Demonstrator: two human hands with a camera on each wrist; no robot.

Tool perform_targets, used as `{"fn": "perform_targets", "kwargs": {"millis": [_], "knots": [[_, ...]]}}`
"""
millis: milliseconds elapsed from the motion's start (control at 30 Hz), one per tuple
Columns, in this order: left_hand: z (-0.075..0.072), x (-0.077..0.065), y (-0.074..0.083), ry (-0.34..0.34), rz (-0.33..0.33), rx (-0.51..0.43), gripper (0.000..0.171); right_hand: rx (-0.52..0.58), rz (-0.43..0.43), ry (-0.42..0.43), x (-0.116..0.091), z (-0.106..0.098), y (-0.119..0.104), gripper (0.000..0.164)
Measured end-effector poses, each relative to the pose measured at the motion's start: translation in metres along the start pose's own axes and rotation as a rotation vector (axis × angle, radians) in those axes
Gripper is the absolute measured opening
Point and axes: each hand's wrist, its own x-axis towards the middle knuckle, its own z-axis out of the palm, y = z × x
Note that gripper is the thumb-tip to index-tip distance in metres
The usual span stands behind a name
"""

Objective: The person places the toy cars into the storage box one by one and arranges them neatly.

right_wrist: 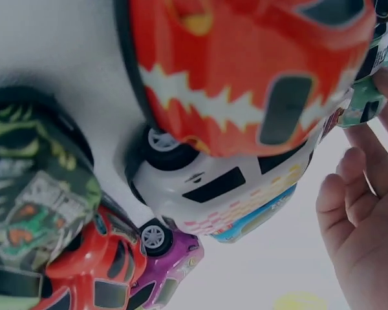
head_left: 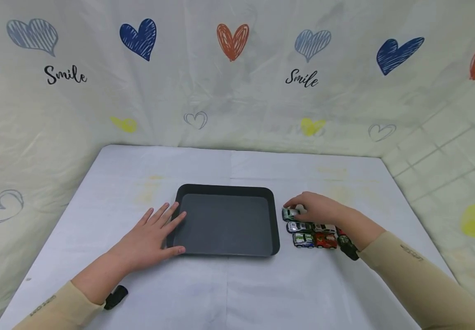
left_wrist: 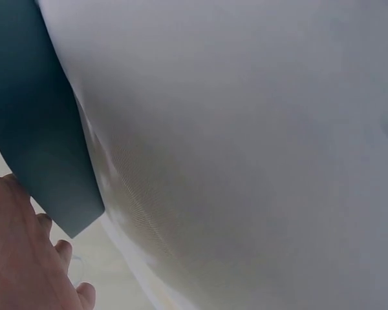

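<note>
My left hand (head_left: 146, 243) lies with its fingers spread over the left rim of a dark grey rectangular tray (head_left: 225, 224). In the left wrist view the tray's side (left_wrist: 45, 129) shows above my fingers. To the right of the tray, my right hand (head_left: 317, 208) pinches a pale green toy car (head_left: 289, 214) at the far left of a cluster of toy cars. Its fingertips also meet that green car (right_wrist: 365, 103) in the right wrist view. Right below sit a silver-white car (head_left: 298, 227), a white-green car (head_left: 303, 240) and a red car (head_left: 325, 240).
A camouflage-patterned car (right_wrist: 39, 187), a purple car (right_wrist: 168, 265) and a white car with a checkered side (right_wrist: 226, 190) stand close together near my right wrist. White cloth covers the table (head_left: 229, 293). Behind it hangs a curtain (head_left: 237, 91) printed with hearts.
</note>
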Motion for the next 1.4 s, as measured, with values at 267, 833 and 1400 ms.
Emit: {"fn": "perform_targets", "kwargs": {"millis": [267,833,1400], "knots": [[-0.002,0.001,0.002,-0.025,-0.002,0.014,0.093,0.135,0.058,-0.001,0.001,-0.004,0.003,0.039],[0.003,-0.002,0.002,-0.007,-0.014,0.006,0.093,0.294,0.071,0.011,0.001,-0.031,0.001,0.044],[0.0,0.0,0.005,-0.016,-0.024,0.003,0.093,0.355,0.048,-0.003,0.022,-0.049,-0.029,0.039]]}}
